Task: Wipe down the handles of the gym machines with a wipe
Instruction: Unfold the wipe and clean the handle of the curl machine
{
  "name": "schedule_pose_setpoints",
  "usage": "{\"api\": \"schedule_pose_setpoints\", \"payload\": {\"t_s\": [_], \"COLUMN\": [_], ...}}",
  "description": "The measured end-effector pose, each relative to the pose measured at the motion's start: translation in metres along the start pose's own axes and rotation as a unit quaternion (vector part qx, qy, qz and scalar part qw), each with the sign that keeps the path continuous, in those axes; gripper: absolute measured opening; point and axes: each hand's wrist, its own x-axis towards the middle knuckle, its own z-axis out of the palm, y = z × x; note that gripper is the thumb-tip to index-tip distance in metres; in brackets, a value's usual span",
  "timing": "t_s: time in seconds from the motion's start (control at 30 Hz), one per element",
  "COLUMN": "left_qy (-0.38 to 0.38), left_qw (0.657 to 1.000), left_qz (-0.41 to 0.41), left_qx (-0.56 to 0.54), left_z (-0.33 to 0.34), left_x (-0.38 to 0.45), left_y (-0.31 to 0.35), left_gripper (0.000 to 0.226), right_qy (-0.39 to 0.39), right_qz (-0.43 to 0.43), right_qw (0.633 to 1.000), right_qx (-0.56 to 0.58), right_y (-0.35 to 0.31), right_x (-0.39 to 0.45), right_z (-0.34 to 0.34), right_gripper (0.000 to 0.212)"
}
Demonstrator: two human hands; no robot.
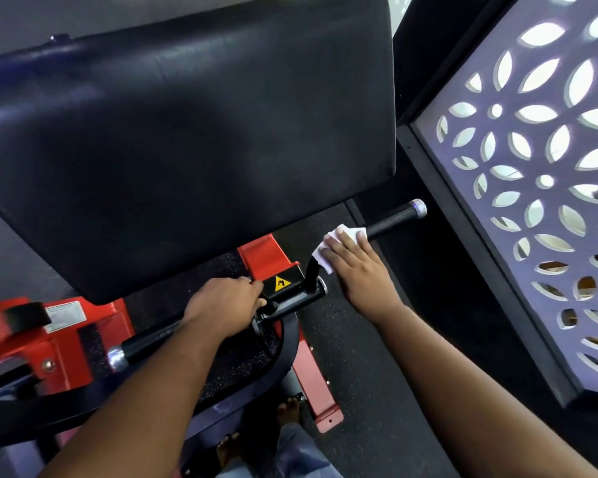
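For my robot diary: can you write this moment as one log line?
step: wiping | right hand: presses wipe on right handle | left hand: grips bar by the warning sticker | left handle: untouched

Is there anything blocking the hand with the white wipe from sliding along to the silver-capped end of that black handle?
Nothing visible does. The right hand presses the white wipe on the black handle, and the grip is bare out to its silver end cap.
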Motion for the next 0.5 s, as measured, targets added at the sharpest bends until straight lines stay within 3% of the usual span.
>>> {"api": "schedule_pose_setpoints", "payload": {"t_s": [0.07,0.2,0.23,0.37,0.4,0.5], "left_qy": [0.002,0.006,0.006,0.001,0.002,0.004], "left_qw": [1.0,1.0,1.0,1.0,1.0,1.0], "left_qz": [0.003,0.002,0.002,0.002,0.002,0.004], "left_qx": [0.003,0.006,0.008,0.004,0.005,0.011], "left_z": [0.001,0.002,0.001,-0.001,-0.001,0.001], "left_x": [0.001,0.001,0.001,0.0,-0.001,0.0], "left_y": [0.0,-0.001,-0.001,0.001,0.001,0.0], "left_gripper": [0.042,0.041,0.041,0.042,0.043,0.042], "right_qy": [0.007,0.058,0.057,-0.031,-0.031,0.036], "right_qz": [-0.022,0.185,0.195,-0.024,-0.024,0.172], "right_qw": [0.999,0.98,0.979,0.998,0.998,0.983], "right_qx": [-0.031,-0.032,-0.027,-0.042,-0.053,-0.049], "right_y": [0.016,0.065,0.062,0.035,0.041,0.061], "right_x": [-0.007,-0.005,-0.003,-0.008,-0.007,-0.005], "right_z": [-0.007,-0.036,-0.036,-0.022,-0.025,-0.038], "right_gripper": [0.051,0.051,0.051,0.054,0.054,0.051]}}
